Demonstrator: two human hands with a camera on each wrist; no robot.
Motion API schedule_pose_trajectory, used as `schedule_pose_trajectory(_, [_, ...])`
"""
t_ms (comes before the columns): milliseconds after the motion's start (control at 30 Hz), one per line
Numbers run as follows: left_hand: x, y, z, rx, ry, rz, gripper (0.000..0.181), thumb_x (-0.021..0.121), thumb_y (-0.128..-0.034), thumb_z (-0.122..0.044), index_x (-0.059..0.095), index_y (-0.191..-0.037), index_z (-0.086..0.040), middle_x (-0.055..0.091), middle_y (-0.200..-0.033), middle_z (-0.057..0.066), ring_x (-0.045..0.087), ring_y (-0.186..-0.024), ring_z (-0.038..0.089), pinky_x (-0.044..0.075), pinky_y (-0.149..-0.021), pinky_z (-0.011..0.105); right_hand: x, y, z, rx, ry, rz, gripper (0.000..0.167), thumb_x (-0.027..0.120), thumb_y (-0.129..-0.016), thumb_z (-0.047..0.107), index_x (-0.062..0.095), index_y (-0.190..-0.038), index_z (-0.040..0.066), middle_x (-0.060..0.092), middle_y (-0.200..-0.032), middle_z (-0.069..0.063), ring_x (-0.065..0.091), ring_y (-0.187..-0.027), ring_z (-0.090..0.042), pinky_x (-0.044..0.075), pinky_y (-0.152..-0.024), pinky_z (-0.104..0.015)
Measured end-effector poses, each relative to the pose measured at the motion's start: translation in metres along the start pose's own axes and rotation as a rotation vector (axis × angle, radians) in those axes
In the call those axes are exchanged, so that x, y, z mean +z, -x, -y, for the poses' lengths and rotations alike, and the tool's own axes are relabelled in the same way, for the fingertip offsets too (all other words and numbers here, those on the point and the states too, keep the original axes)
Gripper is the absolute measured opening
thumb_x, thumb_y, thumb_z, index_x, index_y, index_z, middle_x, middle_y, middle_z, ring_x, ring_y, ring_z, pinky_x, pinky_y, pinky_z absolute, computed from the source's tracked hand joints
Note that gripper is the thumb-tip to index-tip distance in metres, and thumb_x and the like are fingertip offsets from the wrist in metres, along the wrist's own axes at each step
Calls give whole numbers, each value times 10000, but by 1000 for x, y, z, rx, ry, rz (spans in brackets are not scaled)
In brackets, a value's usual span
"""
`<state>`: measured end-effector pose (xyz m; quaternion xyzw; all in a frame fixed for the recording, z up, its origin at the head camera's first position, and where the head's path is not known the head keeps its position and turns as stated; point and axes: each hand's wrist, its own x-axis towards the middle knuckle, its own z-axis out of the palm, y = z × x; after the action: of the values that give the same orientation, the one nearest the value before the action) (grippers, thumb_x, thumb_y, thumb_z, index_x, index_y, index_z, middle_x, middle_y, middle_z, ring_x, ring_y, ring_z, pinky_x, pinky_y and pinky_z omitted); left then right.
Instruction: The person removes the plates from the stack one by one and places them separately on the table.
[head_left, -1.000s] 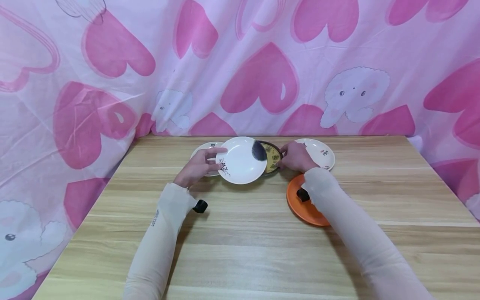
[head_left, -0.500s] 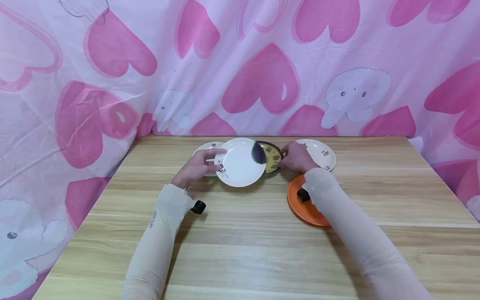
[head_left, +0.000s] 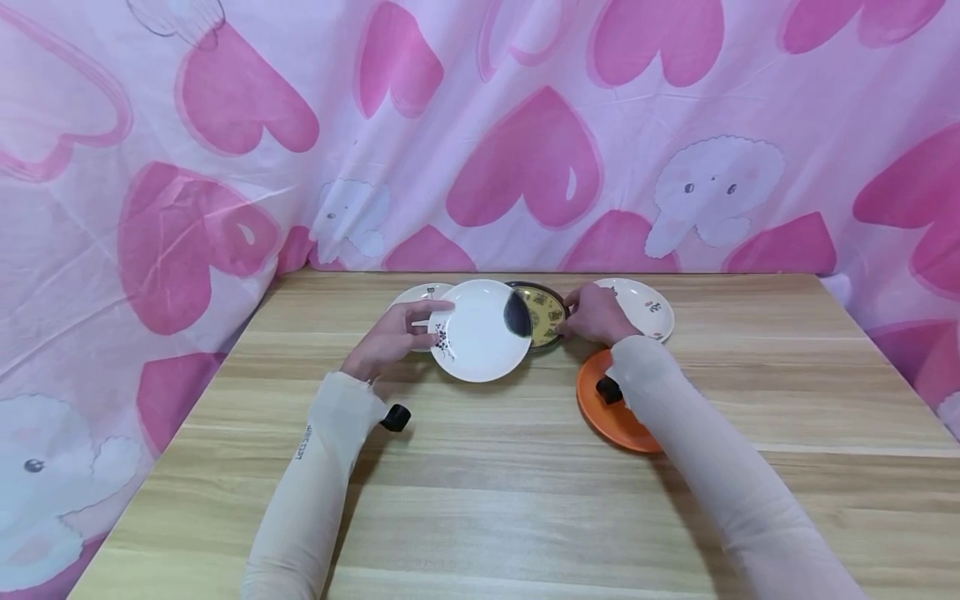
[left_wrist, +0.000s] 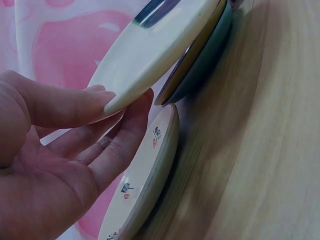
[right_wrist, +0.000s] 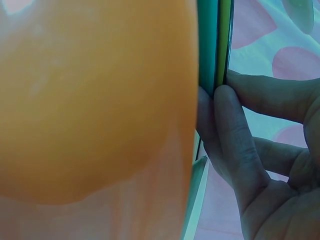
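Note:
My left hand (head_left: pixel 390 333) pinches the left rim of a white plate (head_left: pixel 480 337) with a dark patch and a small dark floral print. The plate is tilted and held above the table, overlapping a yellow dark-rimmed plate (head_left: pixel 547 312) in the head view. At that yellow plate's right edge, the thumb and fingers of my right hand (head_left: pixel 596 315) pinch the rim. In the right wrist view, a teal layer (right_wrist: pixel 207 45) lies against the yellow one, and the fingers hold both edges. Beneath the left hand lies another white plate (left_wrist: pixel 145 175) with small printed marks.
An orange plate (head_left: pixel 606 417) lies under the right forearm, nearer the person. To the right of my right hand is a white printed plate (head_left: pixel 648 310). The wooden table (head_left: pixel 480 500) ends at a pink heart-patterned cloth (head_left: pixel 525 167).
The white plate in my left hand has come slightly down and toward the person. My right hand stays at the yellow plate's rim.

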<state>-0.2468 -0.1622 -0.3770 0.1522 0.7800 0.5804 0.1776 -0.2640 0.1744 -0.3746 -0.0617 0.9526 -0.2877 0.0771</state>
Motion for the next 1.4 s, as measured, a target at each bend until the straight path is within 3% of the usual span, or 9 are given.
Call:
schedule_pose_trajectory(400, [-1, 6, 0, 0, -26, -19, 555, 589, -915, 120, 548, -1427, -90, 425, -1555, 74, 612, -1182, 250, 582, -892, 244, 0, 0, 0, 4, 2, 7, 420, 796, -804, 154, 711, -1185, -1, 704, -894, -115, 559, -822, -211, 429, -680, -261])
schedule_pose_trajectory(800, [-11, 20, 2, -68, -107, -56, 553, 627, -925, 40, 564, -1424, -188, 504, -1495, 83, 605, -1256, 318, 575, -918, 267, 0, 0, 0, -1, 5, 6, 412, 799, -805, 154, 714, -1175, -4, 698, -875, -106, 559, -805, -202, 429, -680, -271])
schedule_pose_trajectory(1067, [-16, 26, 6, -69, -90, -46, 568, 610, -925, 62, 546, -1442, -165, 511, -1474, 121, 614, -1216, 319, 586, -888, 264, -1, -1, 0, 9, -3, 12, 431, 801, -803, 147, 704, -1192, -12, 699, -917, -122, 557, -825, -205, 429, -681, -263])
schedule_pose_trajectory(1400, [-19, 30, 10, -79, -76, -45, 572, 594, -930, 73, 526, -1456, -140, 526, -1430, 162, 631, -1150, 244, 587, -880, 265, -1, 0, 0, 35, -11, 19, 442, 798, -818, 149, 692, -1218, -5, 713, -1063, -178, 580, -934, -248, 480, -824, -358])
